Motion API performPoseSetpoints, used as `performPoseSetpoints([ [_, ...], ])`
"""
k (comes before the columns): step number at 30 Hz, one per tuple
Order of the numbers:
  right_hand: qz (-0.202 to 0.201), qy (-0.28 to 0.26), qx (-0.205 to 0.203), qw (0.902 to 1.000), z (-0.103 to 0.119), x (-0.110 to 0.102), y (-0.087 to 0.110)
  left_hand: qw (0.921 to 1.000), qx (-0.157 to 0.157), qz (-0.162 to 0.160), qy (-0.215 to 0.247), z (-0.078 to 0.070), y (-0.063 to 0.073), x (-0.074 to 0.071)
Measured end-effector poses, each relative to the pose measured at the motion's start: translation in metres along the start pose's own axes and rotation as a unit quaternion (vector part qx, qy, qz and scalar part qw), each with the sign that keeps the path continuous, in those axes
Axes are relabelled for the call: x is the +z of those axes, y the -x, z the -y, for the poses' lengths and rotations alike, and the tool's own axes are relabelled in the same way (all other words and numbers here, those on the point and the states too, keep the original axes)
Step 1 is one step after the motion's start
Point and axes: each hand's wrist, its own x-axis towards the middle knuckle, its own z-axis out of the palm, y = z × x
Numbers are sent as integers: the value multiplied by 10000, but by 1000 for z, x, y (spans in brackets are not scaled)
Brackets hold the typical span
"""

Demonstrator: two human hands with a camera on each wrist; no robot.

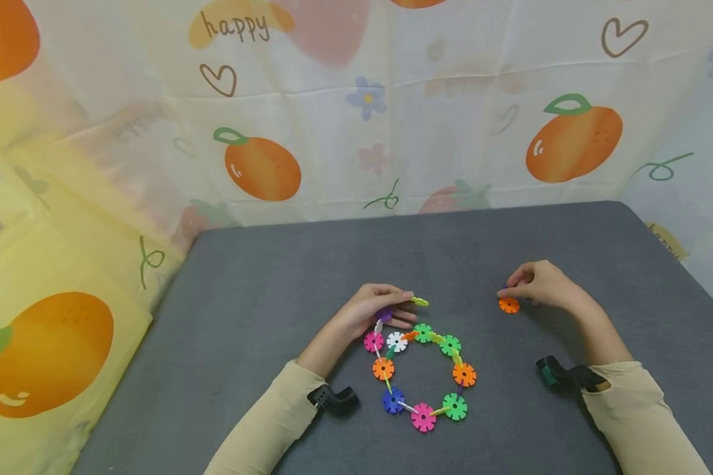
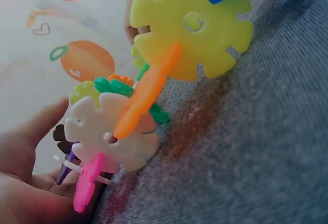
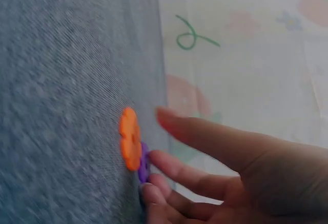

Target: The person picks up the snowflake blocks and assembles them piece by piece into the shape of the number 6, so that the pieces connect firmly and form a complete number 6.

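My left hand (image 1: 375, 309) pinches a yellow notched plastic disc (image 1: 419, 301) between thumb and finger in the head view. Beside that hand's fingers is a purple disc (image 1: 385, 315), part of a linked chain of interlocking discs (image 1: 424, 417). In the left wrist view a white disc (image 2: 115, 131), an orange disc (image 2: 148, 93) and a large yellow disc (image 2: 192, 24) of the chain stand close up. Further right, fingers of my right hand (image 1: 543, 284) touch a purple disc (image 3: 144, 163) beside an orange disc (image 1: 509, 305). Its thumb stands apart in the right wrist view.
The chain lies as a ring on the grey table (image 1: 273, 264), with a short branch near my left hand. Behind the table hangs a fruit-patterned cloth (image 1: 327, 125). A black wrist camera (image 1: 334, 399) sits on the left wrist, another camera (image 1: 570, 377) on the right.
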Motion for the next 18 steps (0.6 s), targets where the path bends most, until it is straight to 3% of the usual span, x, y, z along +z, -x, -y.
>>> performPoseSetpoints([
  [5, 346, 49, 49, 9994, -2, -5, 2, 9999, -95, 49, 77, -1, 0, 0],
  [14, 495, 362, 153, 9980, -2, -5, 3, 9996, -175, -135, 198, -1, -1, 0],
  [18, 499, 435, 19, 9978, -1, -4, 3, 9994, -161, -265, 172, -1, -2, 1],
])
